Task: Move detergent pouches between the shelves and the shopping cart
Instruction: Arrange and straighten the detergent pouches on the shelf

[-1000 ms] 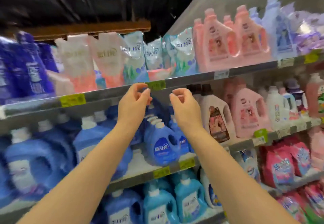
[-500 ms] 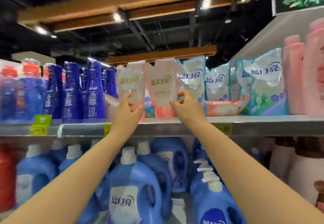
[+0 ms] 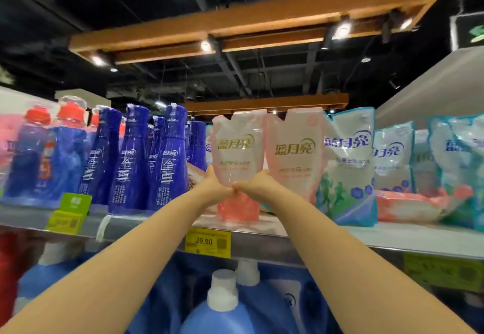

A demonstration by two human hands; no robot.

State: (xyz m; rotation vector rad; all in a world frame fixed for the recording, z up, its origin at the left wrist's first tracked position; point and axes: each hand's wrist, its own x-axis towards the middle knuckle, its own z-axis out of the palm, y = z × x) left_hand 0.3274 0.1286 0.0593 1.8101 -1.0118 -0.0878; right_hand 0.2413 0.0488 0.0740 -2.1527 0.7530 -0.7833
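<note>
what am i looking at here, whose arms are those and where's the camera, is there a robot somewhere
No robot: the two bare arms are a person's, and the pictures come from one wide-angle camera worn on that person's head, looking along the arms. They face a shop shelf. On it stand dark blue bottles, a pink pouch, a second pink pouch right of it, and blue-green pouches further right. A yellow price tag sits on the shelf edge. The left hand and right hand both grip the pink pouch at its middle, one on each side. Whether it has left the shelf, I cannot tell.
</note>
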